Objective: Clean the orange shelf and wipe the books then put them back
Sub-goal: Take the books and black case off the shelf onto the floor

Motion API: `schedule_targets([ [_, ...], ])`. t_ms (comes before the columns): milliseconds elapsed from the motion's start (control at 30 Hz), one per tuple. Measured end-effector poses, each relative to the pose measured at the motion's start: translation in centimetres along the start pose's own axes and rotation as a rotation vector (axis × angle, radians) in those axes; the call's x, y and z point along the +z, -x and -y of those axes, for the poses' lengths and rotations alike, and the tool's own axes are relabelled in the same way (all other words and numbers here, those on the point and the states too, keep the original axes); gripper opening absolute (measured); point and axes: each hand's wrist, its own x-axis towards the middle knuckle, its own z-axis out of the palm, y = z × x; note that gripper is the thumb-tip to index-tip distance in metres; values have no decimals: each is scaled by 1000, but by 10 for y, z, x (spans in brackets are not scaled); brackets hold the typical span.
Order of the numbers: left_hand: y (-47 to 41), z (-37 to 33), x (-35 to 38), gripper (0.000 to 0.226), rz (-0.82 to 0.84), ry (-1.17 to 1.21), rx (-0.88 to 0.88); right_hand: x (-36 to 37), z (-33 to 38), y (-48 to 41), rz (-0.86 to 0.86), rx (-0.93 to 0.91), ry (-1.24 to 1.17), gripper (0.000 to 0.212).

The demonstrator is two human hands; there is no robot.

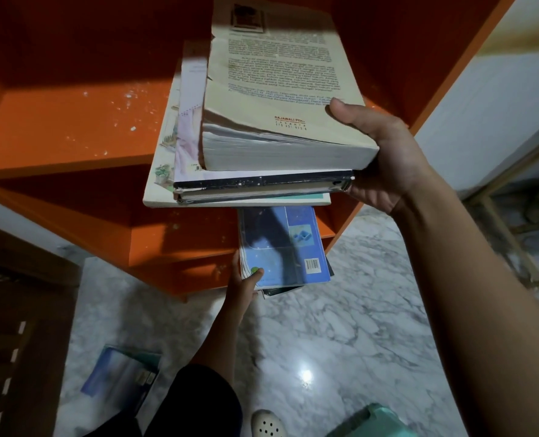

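The orange shelf (60, 121) fills the upper left, its board speckled with white dust and crumbs. My right hand (378, 159) grips the right edge of a stack of books (261, 171), thumb on top. The thick cream paperback (280, 89) lies uppermost, above a black-edged book and a wide flat one. The stack sticks out from the shelf's right part. Lower down, my left hand (244, 282) holds blue books (284, 244) by their near left corner, in front of the lower shelf boards.
A blue book (119, 376) lies on the marble floor (340, 326) at lower left. A green plastic object (378, 421) and a white clog (266, 424) sit at the bottom. Dark wooden furniture stands at the left, a wooden frame at the right.
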Motion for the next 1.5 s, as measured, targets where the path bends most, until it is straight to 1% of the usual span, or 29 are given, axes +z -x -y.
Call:
schedule_targets([
  [100,-14,14,-4,82,11,-98,63,4,-3,0,-29,-38,17,51],
  [133,-12,12,-4,83,24,-110,57,4,-3,-1,-29,-43,19,54],
  [233,9,-6,3,75,49,-12,16,3,-4,-2,-35,-48,27,58],
  [300,10,-2,7,76,76,19,12,1,-4,-4,-30,-45,52,60],
  [467,8,6,15,82,93,99,-10,-3,-1,-8,6,-15,149,60],
  [600,10,6,20,83,129,101,-17,-3,-2,-8,1,-12,157,55],
  [700,15,0,22,74,136,89,-5,-2,-8,-3,-7,-15,130,51],
  [833,19,0,20,76,126,64,46,0,-16,0,52,-3,42,59],
  [900,21,3,17,79,137,60,70,2,-16,-2,49,10,0,66],
  [1000,25,4,11,82,156,44,30,4,-19,-8,13,51,-34,88],
  [1033,27,2,8,84,164,29,11,6,-20,-9,1,54,-18,91],
  [1100,29,-2,1,85,157,11,-4,9,-24,-9,-18,25,13,91],
  [1200,46,-23,-6,76,108,-67,20,18,-31,1,-37,-107,21,82],
  [1267,58,-32,-13,66,89,-99,32,27,-35,14,-55,-140,23,77],
  [1367,85,-42,-28,37,70,-43,11,39,-43,41,-90,-139,9,80],
  [1400,96,-43,-35,32,60,-24,12,43,-46,50,-102,-143,25,79],
  [1433,107,-44,-42,31,51,-9,22,49,-48,62,-106,-148,36,76],
  [1500,131,-45,-59,38,47,-13,68,62,-53,86,-114,-155,56,72],
])
